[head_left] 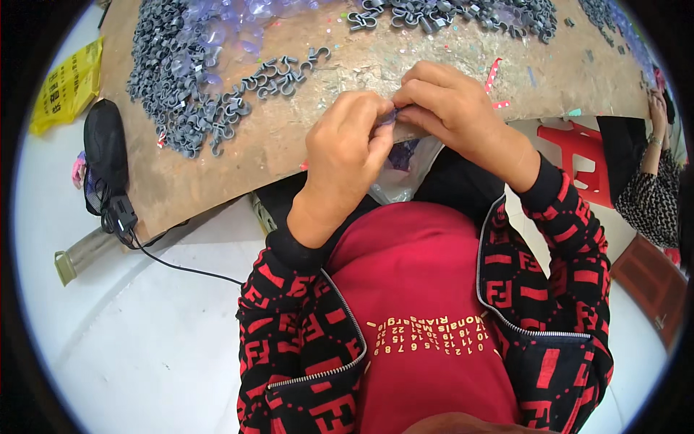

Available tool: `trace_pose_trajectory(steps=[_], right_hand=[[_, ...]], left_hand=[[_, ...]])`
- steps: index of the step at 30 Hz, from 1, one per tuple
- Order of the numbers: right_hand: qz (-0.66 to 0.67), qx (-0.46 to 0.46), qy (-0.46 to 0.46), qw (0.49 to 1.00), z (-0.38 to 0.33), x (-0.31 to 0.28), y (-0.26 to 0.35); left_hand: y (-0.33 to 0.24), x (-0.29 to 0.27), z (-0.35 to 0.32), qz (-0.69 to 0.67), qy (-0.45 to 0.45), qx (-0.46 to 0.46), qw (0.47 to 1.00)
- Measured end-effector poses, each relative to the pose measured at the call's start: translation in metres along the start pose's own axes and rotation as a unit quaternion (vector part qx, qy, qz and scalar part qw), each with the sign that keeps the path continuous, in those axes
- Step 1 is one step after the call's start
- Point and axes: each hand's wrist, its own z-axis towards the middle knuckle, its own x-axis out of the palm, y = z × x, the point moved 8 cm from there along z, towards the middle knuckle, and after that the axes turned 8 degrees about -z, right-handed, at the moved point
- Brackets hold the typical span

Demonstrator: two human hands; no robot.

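My left hand (345, 141) and my right hand (457, 107) meet above the table's near edge, fingertips almost touching. Between them is a small purple piece (388, 118), mostly hidden by the fingers. My left thumb and forefinger pinch it. The right fingertips are closed at its other side; what they grip there is too small to make out. Beyond my left hand, loose grey plastic clips (278, 76) trail off from a large pile. Under my hands, a clear plastic bag (396, 181) with something dark purple inside hangs by my lap.
Translucent purple plastic pieces (235, 25) lie among the grey clips at the far left; more clips (463, 13) are heaped at the far edge. A red dotted strip (494, 76) lies right of my hands. A black pouch (106, 148) and cable hang at left. Another person's arm (654, 134) is at right, near a red stool (578, 155).
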Motion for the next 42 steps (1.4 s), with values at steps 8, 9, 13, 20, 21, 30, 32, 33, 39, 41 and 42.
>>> trace_pose_trajectory(steps=[8, 9, 13, 20, 21, 30, 32, 33, 39, 41, 42], right_hand=[[0.032, 0.008, 0.045, 0.998, 0.004, 0.012, -0.008], [0.031, 0.001, 0.039, 0.999, 0.004, 0.011, -0.007], [0.025, -0.008, 0.020, 0.999, 0.004, 0.010, -0.004], [0.008, -0.010, 0.017, 1.000, 0.001, 0.011, -0.002], [0.016, -0.003, 0.021, 1.000, 0.001, 0.011, -0.004], [0.106, 0.107, 0.007, 0.989, -0.013, 0.010, -0.004], [0.194, 0.214, -0.069, 0.955, -0.026, -0.004, -0.012], [0.241, 0.240, -0.089, 0.936, -0.034, -0.006, -0.014], [0.249, 0.248, -0.136, 0.926, -0.053, -0.016, -0.028], [0.226, 0.255, -0.138, 0.930, -0.042, -0.023, -0.033], [0.226, 0.246, -0.139, 0.932, -0.033, -0.025, -0.037]], left_hand=[[0.004, 0.003, -0.001, 0.019, -0.018, 0.018, 0.999], [0.006, 0.004, -0.001, 0.018, -0.017, 0.017, 1.000], [0.000, 0.004, -0.003, 0.065, -0.029, 0.077, 0.994], [-0.003, 0.005, 0.001, 0.070, -0.009, 0.111, 0.991], [-0.005, 0.004, 0.002, 0.071, -0.012, 0.115, 0.991], [0.023, -0.005, 0.001, -0.089, 0.013, -0.074, 0.993], [0.035, -0.009, -0.007, -0.240, -0.046, -0.162, 0.956], [0.030, -0.010, -0.009, -0.240, -0.047, -0.160, 0.956], [-0.020, 0.002, -0.035, -0.152, 0.075, -0.077, 0.982], [-0.020, 0.017, -0.049, -0.138, 0.112, -0.068, 0.982], [-0.013, 0.026, -0.058, -0.109, 0.135, -0.089, 0.981]])
